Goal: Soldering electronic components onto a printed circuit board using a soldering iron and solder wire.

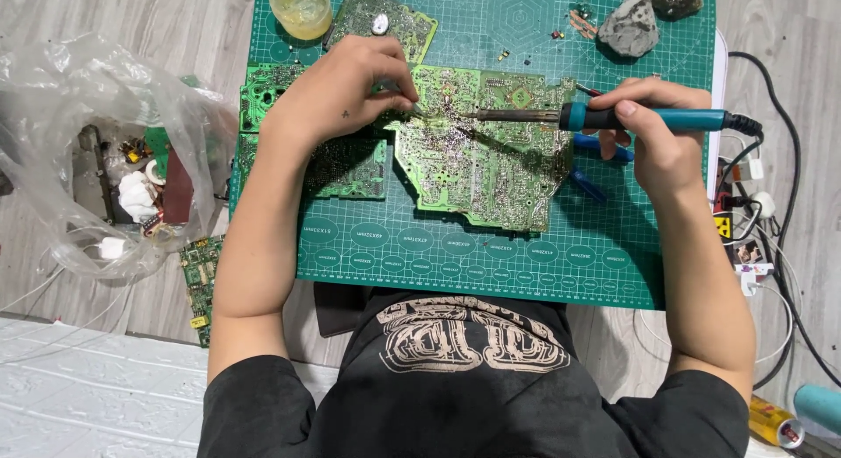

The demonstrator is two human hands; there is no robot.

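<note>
Head view, looking down. I work over a green mat (526,248) that covers the tabletop (105,11). On it lies the main board (482,160), solder side up, near the mat's middle; a second board (350,165) lies just beside it on the left, and a third (385,20) at the far edge. A clear bag (105,160) of scrap parts sits off the mat to the left.

My right hand (661,143) is closed round the blue handle of the iron (613,118), held nearly level, its tip reaching left to a joint on the main board's upper part. My left hand (346,95) rests over the board's left corner; its fingers (394,95) are pinched together close to the tip, and seem to hold a thin metal tool, though I cannot tell which.

Step in hand, as I judge it: heating a joint to free a part. The next move calls for a steady tip on the joint and a gentle pull once the solder runs.

Smaller items: two stones (631,24), a yellowish jar (300,10), loose parts (574,20).
</note>
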